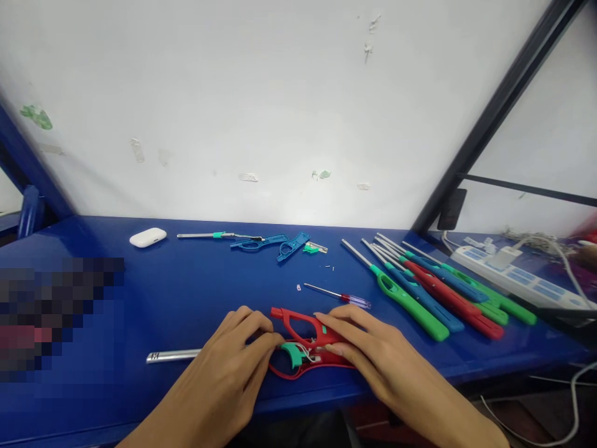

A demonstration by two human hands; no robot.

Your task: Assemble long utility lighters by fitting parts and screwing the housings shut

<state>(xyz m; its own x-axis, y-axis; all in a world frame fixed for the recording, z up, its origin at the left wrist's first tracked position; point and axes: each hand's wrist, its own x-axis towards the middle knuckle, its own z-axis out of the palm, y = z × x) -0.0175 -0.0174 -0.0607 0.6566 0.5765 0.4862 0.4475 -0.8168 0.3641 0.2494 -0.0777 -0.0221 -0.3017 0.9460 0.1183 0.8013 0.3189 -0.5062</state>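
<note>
An opened red gas lighter (298, 374) lies at the front edge of the blue table, its metal tube (172, 355) pointing left. Inside its lower casing half a green trigger (293, 355) and thin white wires are visible. My left hand (233, 358) is closed around the lighter where the tube meets the casing; the fingers cover that joint. The loose red casing half (305, 333) sits tilted just above and behind the open one. Thumb and fingers of my right hand (382, 348) pinch it at its right end, close over the lower half.
A screwdriver (345, 297) and tiny parts lie behind my hands. Farther back are a disassembled blue lighter (259, 242), a blue casing piece (293, 246) and a white case (148, 237). Several assembled lighters (433, 286) lie right, beside a power strip (522, 274).
</note>
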